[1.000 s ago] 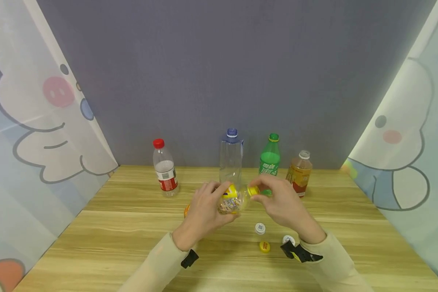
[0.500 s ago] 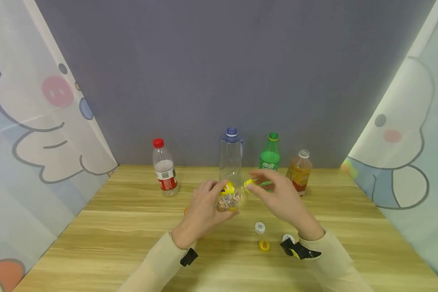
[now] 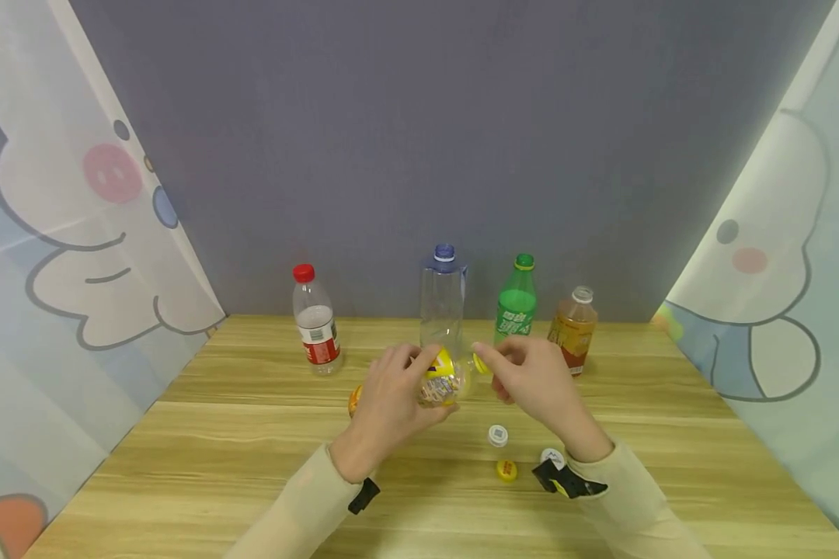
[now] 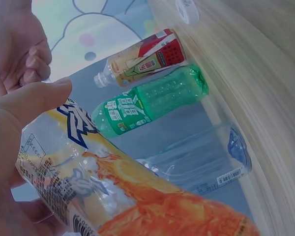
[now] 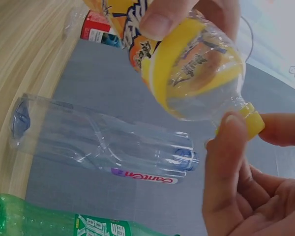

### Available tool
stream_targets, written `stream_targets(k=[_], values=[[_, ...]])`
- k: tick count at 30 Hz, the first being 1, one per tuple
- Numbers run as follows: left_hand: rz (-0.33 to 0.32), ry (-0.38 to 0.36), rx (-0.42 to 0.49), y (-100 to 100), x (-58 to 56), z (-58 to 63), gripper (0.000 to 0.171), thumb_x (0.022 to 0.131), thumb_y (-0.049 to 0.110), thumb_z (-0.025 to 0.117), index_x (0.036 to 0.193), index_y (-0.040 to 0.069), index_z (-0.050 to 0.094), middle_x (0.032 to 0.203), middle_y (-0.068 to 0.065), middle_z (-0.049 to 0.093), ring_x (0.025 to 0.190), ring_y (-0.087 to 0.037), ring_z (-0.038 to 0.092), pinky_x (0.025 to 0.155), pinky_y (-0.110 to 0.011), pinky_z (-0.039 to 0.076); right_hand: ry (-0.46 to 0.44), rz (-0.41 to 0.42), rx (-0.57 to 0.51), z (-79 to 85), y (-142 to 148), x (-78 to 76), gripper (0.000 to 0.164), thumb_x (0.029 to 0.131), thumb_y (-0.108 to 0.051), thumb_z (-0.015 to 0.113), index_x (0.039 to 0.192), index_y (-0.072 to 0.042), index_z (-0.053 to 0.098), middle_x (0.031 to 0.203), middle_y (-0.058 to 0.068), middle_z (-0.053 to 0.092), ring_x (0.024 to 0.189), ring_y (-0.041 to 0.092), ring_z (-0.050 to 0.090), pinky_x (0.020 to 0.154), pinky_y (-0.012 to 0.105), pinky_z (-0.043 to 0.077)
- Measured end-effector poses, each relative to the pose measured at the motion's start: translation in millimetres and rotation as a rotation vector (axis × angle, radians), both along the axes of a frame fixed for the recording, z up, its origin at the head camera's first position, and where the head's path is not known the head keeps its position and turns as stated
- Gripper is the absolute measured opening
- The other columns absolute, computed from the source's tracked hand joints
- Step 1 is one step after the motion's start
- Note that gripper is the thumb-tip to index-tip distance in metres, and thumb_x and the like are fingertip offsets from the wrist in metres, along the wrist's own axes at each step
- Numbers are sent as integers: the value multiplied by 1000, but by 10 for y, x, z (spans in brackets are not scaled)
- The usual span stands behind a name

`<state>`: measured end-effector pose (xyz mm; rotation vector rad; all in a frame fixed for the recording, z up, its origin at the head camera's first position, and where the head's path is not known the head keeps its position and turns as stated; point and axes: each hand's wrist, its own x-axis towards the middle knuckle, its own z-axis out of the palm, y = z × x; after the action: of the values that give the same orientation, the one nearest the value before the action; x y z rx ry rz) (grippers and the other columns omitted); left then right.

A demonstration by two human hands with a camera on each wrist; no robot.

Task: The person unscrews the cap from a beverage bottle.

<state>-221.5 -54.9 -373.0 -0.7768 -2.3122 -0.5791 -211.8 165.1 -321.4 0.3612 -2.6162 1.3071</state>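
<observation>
My left hand [image 3: 386,407] grips a clear plastic drink bottle [image 3: 439,382] round its middle, keeping it tilted with the neck toward the right. Its yellow and orange label [image 4: 132,191] fills the lower part of the left wrist view. At the neck sits a yellow cap [image 5: 254,123], which my right hand [image 3: 541,382] pinches between thumb and forefinger. Behind the held bottle stands a tall clear bottle [image 3: 442,303] with no cap on its bluish neck. A green bottle [image 3: 516,307] stands just beyond my right hand, its own mouth uncapped.
A red-capped bottle [image 3: 317,334] stands at the left back, an open amber bottle [image 3: 575,332] at the right. On the wooden table [image 3: 217,450] near my right wrist lie a white cap [image 3: 498,435], a yellow cap [image 3: 506,470] and another white cap [image 3: 551,458]. A grey panel [image 3: 419,140] rises behind.
My right hand's fingers have turned round the yellow cap, the knuckles now rolled over and the hand slightly lower. The left hand and the bottle have stayed nearly still.
</observation>
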Motion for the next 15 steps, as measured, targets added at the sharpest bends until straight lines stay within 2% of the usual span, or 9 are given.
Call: stream_targets(k=[3,8,15], values=[[10,25,-12,12,11,-1,78,63,38,98,129,18,61,104,-5,62,92,-23,57,73,-36,43,8,0,16,15,-5,13,39,98,-44,66,91,-7,72,65,2,65,57,20,61,54,34,50],[31,20,-29,20,20,-12,78,63,40,97,129,18,60,104,-5,62,91,-22,56,73,-35,43,9,28,69,37,4,40,37,100,-43,64,105,-6,70,78,2,67,68,15,61,61,34,51],[52,21,-43,19,27,-15,79,62,40,98,129,19,60,104,-4,62,90,-22,56,73,-35,43,77,82,104,7,24,29,19,100,-25,67,108,-8,68,92,1,70,84,14,64,76,37,54]])
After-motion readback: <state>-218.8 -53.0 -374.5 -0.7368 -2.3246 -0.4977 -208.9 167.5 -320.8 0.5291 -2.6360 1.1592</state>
